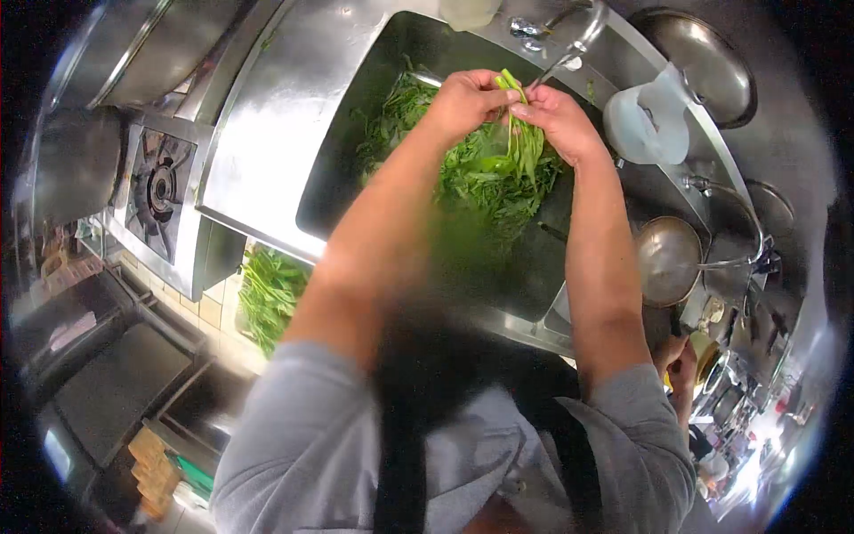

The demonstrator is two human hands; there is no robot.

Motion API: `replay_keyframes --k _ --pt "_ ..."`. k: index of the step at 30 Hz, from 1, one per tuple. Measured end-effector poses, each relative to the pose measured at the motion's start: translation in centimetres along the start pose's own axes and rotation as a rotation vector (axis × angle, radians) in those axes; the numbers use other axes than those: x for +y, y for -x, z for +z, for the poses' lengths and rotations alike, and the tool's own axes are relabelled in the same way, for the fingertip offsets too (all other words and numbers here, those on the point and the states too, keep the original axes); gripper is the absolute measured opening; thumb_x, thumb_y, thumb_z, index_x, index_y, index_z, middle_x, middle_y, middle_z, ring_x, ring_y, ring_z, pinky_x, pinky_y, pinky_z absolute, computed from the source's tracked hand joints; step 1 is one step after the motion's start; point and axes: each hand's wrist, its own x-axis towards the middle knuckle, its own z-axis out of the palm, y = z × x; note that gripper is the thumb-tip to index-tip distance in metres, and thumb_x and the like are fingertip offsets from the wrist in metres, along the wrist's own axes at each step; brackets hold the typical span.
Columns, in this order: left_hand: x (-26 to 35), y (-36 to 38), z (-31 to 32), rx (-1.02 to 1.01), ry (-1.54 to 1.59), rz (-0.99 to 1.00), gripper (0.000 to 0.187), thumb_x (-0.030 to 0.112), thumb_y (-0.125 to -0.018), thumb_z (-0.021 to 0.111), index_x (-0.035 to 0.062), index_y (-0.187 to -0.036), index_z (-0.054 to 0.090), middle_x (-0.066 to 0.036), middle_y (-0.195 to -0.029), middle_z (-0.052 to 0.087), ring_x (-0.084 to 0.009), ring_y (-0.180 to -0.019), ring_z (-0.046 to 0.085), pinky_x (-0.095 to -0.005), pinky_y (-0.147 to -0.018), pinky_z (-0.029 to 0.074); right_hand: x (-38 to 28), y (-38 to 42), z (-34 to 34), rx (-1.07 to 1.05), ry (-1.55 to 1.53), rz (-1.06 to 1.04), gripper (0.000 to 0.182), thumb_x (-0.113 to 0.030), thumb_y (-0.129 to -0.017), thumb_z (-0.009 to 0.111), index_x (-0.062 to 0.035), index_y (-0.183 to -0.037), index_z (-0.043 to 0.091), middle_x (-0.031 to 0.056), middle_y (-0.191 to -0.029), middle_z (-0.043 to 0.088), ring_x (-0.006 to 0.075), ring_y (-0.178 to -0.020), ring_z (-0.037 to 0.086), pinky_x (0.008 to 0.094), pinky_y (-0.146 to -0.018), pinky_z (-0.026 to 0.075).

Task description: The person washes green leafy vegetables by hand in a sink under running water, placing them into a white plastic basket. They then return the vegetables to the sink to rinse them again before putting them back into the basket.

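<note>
Both my hands are raised over the far part of a steel sink (334, 191), close together. My left hand (471, 102) pinches the pale stem ends of a small bunch of leafy greens (527, 147). From the right, my right hand (559, 120) has its fingers closed on the same stems. The leaves of the bunch hang down below the fingers. Beneath lies a large heap of loose greens (480, 182) in the sink; my forearms hide parts of it. A dark blur covers the near middle of the view.
More greens (267, 294) lie low at the left, below the steel counter (267, 125). A faucet (587, 36), a translucent pitcher (649, 125) and a round pan (667, 258) stand right of the sink. Another person's hand (683, 369) shows at the lower right. A gas burner (163, 189) is left.
</note>
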Motion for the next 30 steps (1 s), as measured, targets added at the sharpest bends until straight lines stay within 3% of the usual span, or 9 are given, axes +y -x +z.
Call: replay_keyframes --k 3,6,11,18,20,22,24,28,30 --pt "0.1 -0.1 1.1 0.102 0.224 -0.023 0.015 0.008 -0.083 0.073 0.0031 -0.097 0.07 0.0 -0.079 0.065 -0.0044 -0.064 0.055 -0.0208 -0.055 0.043 0.4 1.1 -1.9 0.044 -0.025 0.015 0.021 -0.019 -0.091 0.064 -0.0018 -0.103 0.064 0.0033 -0.093 0.067 0.0116 -0.084 0.06 0.028 -0.081 0.046" --pt "-0.5 -0.6 0.9 0.074 0.205 -0.01 0.016 0.01 -0.083 0.073 0.0029 -0.098 0.071 0.0 -0.08 0.066 -0.0055 -0.065 0.056 -0.0212 -0.055 0.042 1.1 1.4 -2.6 0.083 -0.01 -0.023 0.023 -0.021 -0.092 0.062 -0.001 -0.102 0.066 0.001 -0.092 0.067 0.0104 -0.083 0.058 0.0278 -0.081 0.045" --pt "-0.4 -1.2 0.4 -0.01 0.122 0.073 0.019 0.011 -0.084 0.073 0.0029 -0.1 0.07 0.0 -0.081 0.067 -0.0055 -0.067 0.058 -0.0201 -0.056 0.041 0.0 1.3 -2.2 0.03 0.306 0.052 0.026 -0.024 -0.093 0.06 -0.0009 -0.101 0.068 0.0015 -0.087 0.068 0.0101 -0.075 0.056 0.0285 -0.075 0.046" --pt "1.6 0.7 -0.9 0.043 -0.043 0.029 0.016 0.013 -0.087 0.071 0.0031 -0.099 0.07 -0.001 -0.077 0.068 -0.006 -0.065 0.06 -0.0206 -0.055 0.041 0.0 1.2 -3.4 0.212 0.236 0.012 0.022 -0.02 -0.087 0.064 -0.0021 -0.099 0.07 0.0045 -0.087 0.07 0.015 -0.077 0.062 0.0312 -0.075 0.049" --pt "0.6 0.6 -1.6 0.062 -0.008 0.026 0.015 0.012 -0.086 0.071 0.0031 -0.099 0.07 -0.001 -0.077 0.068 -0.0063 -0.065 0.059 -0.0207 -0.055 0.041 0.8 0.9 -3.8 0.437 0.547 -0.125 0.021 -0.019 -0.085 0.065 -0.0044 -0.1 0.07 0.0076 -0.09 0.071 0.0184 -0.083 0.066 0.032 -0.08 0.05" --pt "-0.2 0.5 -2.2 0.077 0.024 0.023 0.014 0.012 -0.086 0.071 0.0031 -0.098 0.07 -0.002 -0.076 0.068 -0.0065 -0.064 0.059 -0.0208 -0.055 0.041 -0.2 1.7 -2.2 0.405 0.544 -0.12 0.024 -0.022 -0.086 0.066 -0.0064 -0.103 0.07 0.0107 -0.095 0.072 0.0214 -0.087 0.068 0.0332 -0.082 0.051" --pt "-0.6 0.4 -2.3 0.057 -0.062 0.027 0.024 0.022 -0.087 0.071 0.0061 -0.105 0.068 -0.001 -0.085 0.068 -0.009 -0.073 0.059 -0.0237 -0.065 0.044 -1.4 2.4 0.5 0.299 0.689 -0.18 0.028 -0.025 -0.085 0.067 -0.0058 -0.105 0.07 0.0114 -0.098 0.072 0.0227 -0.088 0.068 0.034 -0.082 0.051" --pt "0.1 1.1 -1.3 0.052 -0.003 0.042 0.023 0.022 -0.087 0.07 0.0056 -0.103 0.068 -0.001 -0.085 0.068 -0.0095 -0.073 0.058 -0.0235 -0.065 0.043 0.7 1.4 1.4 0.18 0.454 -0.143 0.033 -0.027 -0.088 0.067 -0.0028 -0.109 0.067 0.0096 -0.093 0.071 0.0196 -0.085 0.066 0.0325 -0.08 0.051" --pt "0.3 1.4 -1.5 0.088 -0.001 0.046 0.016 0.011 -0.085 0.072 0.0005 -0.096 0.068 -0.003 -0.077 0.066 -0.0087 -0.063 0.058 -0.0234 -0.056 0.043 0.8 1.2 -0.2 0.188 0.292 -0.085 0.032 -0.027 -0.088 0.067 -0.0023 -0.108 0.067 0.0087 -0.093 0.071 0.0175 -0.084 0.065 0.0319 -0.079 0.051"
